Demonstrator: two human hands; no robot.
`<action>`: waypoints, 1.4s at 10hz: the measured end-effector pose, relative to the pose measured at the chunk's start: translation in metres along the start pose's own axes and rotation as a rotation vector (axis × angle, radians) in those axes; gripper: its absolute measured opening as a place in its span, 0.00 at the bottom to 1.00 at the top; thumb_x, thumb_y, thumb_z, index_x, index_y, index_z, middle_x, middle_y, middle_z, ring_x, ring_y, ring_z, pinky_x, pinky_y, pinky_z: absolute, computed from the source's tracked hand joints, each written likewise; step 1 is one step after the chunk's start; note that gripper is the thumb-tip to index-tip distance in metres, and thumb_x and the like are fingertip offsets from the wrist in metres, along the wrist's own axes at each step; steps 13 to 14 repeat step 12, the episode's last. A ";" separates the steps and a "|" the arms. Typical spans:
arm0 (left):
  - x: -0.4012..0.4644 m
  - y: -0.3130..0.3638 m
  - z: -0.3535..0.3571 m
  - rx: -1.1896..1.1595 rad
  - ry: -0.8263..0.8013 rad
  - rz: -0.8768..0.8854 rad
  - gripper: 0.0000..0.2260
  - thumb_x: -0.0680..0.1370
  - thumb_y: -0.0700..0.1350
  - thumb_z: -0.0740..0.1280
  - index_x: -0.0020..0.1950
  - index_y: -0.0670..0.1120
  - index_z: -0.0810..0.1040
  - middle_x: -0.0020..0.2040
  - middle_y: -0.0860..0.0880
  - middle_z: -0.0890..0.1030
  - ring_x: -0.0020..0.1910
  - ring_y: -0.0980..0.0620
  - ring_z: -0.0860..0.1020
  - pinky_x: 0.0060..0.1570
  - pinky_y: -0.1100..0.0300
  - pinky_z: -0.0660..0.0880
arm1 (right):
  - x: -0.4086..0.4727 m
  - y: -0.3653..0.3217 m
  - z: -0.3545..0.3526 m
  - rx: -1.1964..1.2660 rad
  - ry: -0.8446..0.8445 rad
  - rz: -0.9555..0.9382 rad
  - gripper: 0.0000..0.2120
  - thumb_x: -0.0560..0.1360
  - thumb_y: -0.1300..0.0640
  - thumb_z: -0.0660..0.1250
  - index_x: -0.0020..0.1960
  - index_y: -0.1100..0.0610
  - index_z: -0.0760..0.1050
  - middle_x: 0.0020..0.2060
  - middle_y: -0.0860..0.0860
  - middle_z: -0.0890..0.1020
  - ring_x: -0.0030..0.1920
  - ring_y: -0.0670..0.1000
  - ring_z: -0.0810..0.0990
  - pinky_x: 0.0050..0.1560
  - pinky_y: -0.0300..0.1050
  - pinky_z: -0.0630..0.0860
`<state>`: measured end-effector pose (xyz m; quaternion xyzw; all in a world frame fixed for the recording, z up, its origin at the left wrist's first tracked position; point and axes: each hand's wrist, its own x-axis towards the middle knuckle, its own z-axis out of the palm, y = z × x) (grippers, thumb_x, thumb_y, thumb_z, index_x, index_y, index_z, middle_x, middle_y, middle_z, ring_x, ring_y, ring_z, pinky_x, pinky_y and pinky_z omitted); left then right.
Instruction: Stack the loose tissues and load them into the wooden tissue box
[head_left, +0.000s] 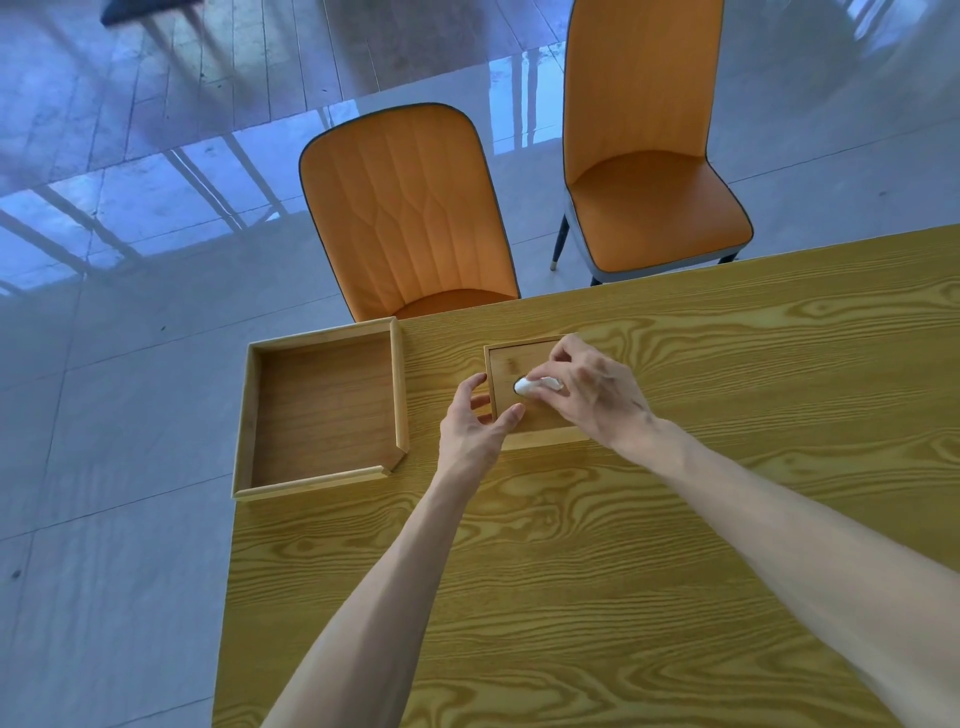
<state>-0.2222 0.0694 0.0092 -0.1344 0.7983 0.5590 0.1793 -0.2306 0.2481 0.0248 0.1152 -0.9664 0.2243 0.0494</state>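
The wooden tissue box (524, 400) sat on the surface (597, 561), just right of an empty wooden tray (322, 410). The right hand (587, 389) pinched a white tissue (535, 385) at the slot in the box's top. The left hand (475, 426), fingers loosely spread and gripping nothing, touched the box's left edge.

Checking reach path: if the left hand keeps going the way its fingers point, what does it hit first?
The left hand points up-right at the wooden tissue box, with fingertips already at its near-left corner. It would likely meet the box lid first, then the white tissue pinched by the right hand. Depth is unclear.
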 end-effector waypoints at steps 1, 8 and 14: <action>0.000 0.000 0.000 0.000 -0.002 -0.003 0.31 0.74 0.49 0.76 0.74 0.55 0.67 0.64 0.49 0.78 0.56 0.50 0.79 0.54 0.52 0.81 | -0.001 -0.002 0.006 0.053 0.029 0.053 0.11 0.74 0.46 0.71 0.49 0.52 0.85 0.46 0.51 0.77 0.40 0.48 0.76 0.32 0.40 0.75; 0.000 -0.003 0.002 0.015 0.001 -0.042 0.32 0.73 0.52 0.76 0.74 0.54 0.68 0.64 0.47 0.78 0.59 0.49 0.79 0.49 0.59 0.76 | -0.011 -0.003 0.007 0.457 0.088 0.286 0.12 0.74 0.50 0.73 0.52 0.57 0.85 0.51 0.52 0.76 0.40 0.42 0.76 0.43 0.28 0.74; -0.002 0.001 0.003 0.068 -0.001 -0.080 0.32 0.75 0.52 0.74 0.76 0.54 0.65 0.66 0.47 0.77 0.56 0.49 0.79 0.52 0.55 0.78 | -0.017 -0.005 0.005 0.842 0.114 0.420 0.09 0.73 0.45 0.73 0.52 0.44 0.82 0.59 0.48 0.76 0.54 0.42 0.77 0.47 0.32 0.75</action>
